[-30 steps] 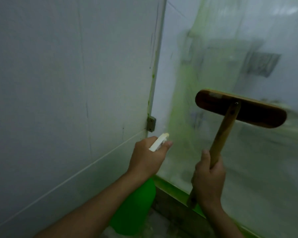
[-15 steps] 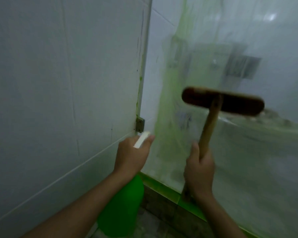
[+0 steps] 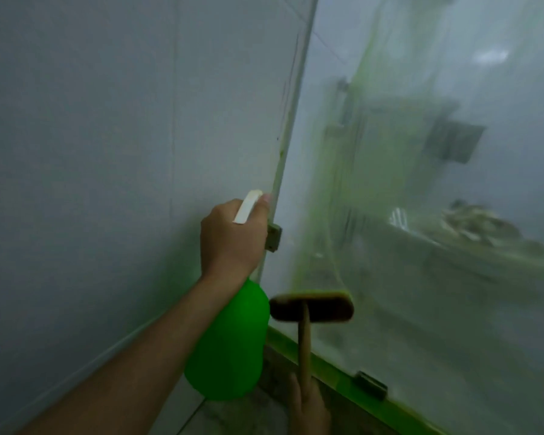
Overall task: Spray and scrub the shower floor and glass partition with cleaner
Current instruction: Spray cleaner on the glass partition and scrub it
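Low against the green-streaked, foggy glass partition point(image 3: 421, 246) sits the blurred dark head of a wooden-handled scrub brush point(image 3: 311, 307). The right hand point(image 3: 308, 409), cut off by the frame's bottom edge, grips its handle. The left hand point(image 3: 231, 238) grips a bright green plastic spray bottle point(image 3: 230, 343), hiding the bottle's neck and most of its white trigger.

wet tiled shower floor point(image 3: 233, 416) meets a green-stained curb point(image 3: 336, 372) below the glass.
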